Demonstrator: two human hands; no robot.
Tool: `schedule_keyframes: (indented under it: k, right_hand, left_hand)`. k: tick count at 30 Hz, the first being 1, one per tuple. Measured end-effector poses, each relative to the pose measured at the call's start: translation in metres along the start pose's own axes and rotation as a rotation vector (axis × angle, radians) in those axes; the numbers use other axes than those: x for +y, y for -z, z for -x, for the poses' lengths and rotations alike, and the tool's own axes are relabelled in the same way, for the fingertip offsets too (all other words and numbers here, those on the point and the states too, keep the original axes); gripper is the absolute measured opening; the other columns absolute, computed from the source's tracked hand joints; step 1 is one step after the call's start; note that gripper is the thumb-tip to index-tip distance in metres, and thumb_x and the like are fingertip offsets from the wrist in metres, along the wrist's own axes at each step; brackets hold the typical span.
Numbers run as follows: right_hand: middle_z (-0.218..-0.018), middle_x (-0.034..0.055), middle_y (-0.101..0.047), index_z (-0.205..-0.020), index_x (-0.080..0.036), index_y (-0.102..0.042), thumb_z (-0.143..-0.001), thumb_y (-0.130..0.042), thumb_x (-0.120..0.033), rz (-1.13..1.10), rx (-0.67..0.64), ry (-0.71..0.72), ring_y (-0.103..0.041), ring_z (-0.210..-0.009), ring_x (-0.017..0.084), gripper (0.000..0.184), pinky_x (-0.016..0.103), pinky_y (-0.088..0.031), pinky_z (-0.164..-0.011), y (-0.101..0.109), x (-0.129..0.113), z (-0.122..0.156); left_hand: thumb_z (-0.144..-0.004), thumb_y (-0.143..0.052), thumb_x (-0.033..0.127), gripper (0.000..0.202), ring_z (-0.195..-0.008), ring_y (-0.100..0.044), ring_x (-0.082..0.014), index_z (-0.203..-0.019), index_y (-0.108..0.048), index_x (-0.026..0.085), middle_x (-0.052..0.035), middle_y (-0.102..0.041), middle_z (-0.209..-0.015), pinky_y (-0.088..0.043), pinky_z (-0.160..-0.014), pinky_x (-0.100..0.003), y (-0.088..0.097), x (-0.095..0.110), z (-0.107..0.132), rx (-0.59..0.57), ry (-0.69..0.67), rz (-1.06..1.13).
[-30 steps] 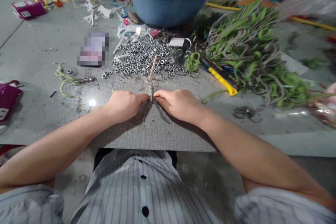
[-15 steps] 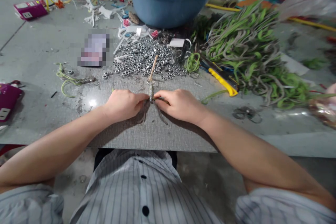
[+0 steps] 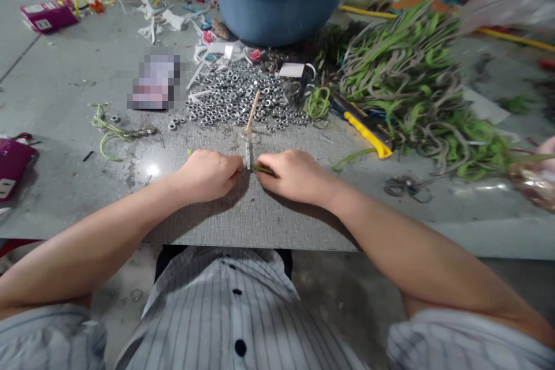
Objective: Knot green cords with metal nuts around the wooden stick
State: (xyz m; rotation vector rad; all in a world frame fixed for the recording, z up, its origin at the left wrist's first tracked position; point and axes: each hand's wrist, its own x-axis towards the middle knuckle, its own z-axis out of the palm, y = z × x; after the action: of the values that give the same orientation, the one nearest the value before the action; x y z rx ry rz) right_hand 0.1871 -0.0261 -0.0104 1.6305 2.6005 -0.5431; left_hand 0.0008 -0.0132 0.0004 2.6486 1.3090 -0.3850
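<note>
My left hand [image 3: 211, 174] is closed just left of a narrow upright grey strip [image 3: 248, 155], thumb and fingers pressed together. A scrap of green cord shows by its knuckles, and a short bit emerges toward the strip. On the other side, my right hand [image 3: 295, 176] pinches a dark green cord [image 3: 263, 169] that runs to the strip's lower end. A thin wooden stick [image 3: 253, 111] leans up from the strip's top, where loops of thin cord lie. Whether the strip carries metal nuts is too small to tell.
Behind the stick spreads a heap of metal nuts [image 3: 234, 89], with a blue basin [image 3: 277, 8] beyond. A yellow box cutter [image 3: 368, 134] lies beside piled green and grey cords [image 3: 403, 75]. A blurred-out phone-like object [image 3: 155, 82] is at left. Another person's hand [image 3: 548, 153] shows far right.
Both hands have drawn slightly apart from the strip, and my left fingers have curled tighter. Grey cord ends that trailed below the hands no longer show.
</note>
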Motion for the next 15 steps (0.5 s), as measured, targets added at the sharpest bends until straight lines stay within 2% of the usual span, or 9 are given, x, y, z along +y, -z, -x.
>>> schedule_keyframes:
  k: [6, 9, 12, 15]
  right_hand:
    - [-0.062, -0.0011, -0.052, -0.071, -0.02, -0.054, -0.082, -0.05, -0.022, -0.036, -0.064, 0.066, -0.039, -0.057, 0.012, 0.012, 0.025, -0.022, -0.055, 0.004, 0.002, 0.001]
    - [-0.061, -0.0015, -0.051, -0.071, -0.02, -0.055, -0.082, -0.05, -0.024, -0.04, -0.059, 0.065, -0.038, -0.057, 0.012, 0.012, 0.025, -0.022, -0.055, 0.004, 0.003, 0.001]
    - [-0.061, -0.0018, -0.052, -0.072, -0.021, -0.056, -0.081, -0.051, -0.024, -0.078, -0.014, 0.042, -0.04, -0.056, 0.012, 0.011, 0.026, -0.022, -0.055, 0.003, 0.005, 0.001]
    - [-0.065, -0.0014, -0.056, -0.078, -0.021, -0.058, -0.082, -0.051, -0.023, -0.186, 0.08, 0.045, -0.046, -0.059, 0.012, 0.008, 0.025, -0.027, -0.057, 0.0, 0.006, 0.001]
  left_hand:
    - [-0.089, -0.041, 0.027, 0.032, -0.066, -0.064, -0.0198, -0.104, -0.068, 0.018, -0.0064, -0.07, -0.073, -0.039, -0.058, -0.027, 0.006, -0.002, 0.001, -0.059, -0.102, -0.039]
    - [-0.089, -0.042, 0.028, 0.032, -0.063, -0.063, -0.0187, -0.104, -0.068, 0.018, -0.0052, -0.068, -0.069, -0.037, -0.056, -0.026, 0.006, -0.001, 0.001, -0.054, -0.095, -0.049]
    - [-0.089, -0.042, 0.028, 0.031, -0.061, -0.062, -0.018, -0.101, -0.069, 0.019, -0.0039, -0.066, -0.066, -0.037, -0.055, -0.026, 0.002, -0.001, 0.002, -0.004, -0.06, -0.005]
    - [-0.087, -0.043, 0.024, 0.027, -0.071, -0.064, -0.0178, -0.096, -0.068, 0.018, -0.0048, -0.07, -0.079, -0.041, -0.06, -0.026, -0.005, -0.003, 0.001, 0.138, -0.056, 0.171]
